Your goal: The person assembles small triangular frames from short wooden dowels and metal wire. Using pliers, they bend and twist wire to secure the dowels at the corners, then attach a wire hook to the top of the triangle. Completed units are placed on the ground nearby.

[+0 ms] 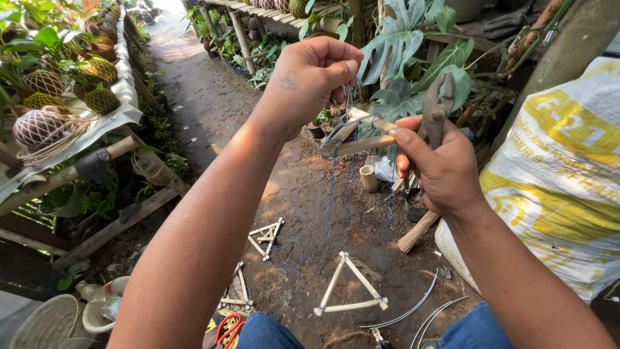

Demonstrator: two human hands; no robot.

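Note:
My left hand is raised and pinches a thin wire loop above a small bamboo-stick frame. My right hand grips that upper bamboo frame with thumb and fingers and also holds grey pliers, jaws pointing up. Thin blue strings run down from the upper frame to a bamboo-stick triangle that hangs just above the dirt between my knees.
More bamboo triangles lie on the dirt path. A white and yellow sack stands at the right. Shelves with netted moss balls line the left. Curved wires, a stick bundle and white pots lie nearby.

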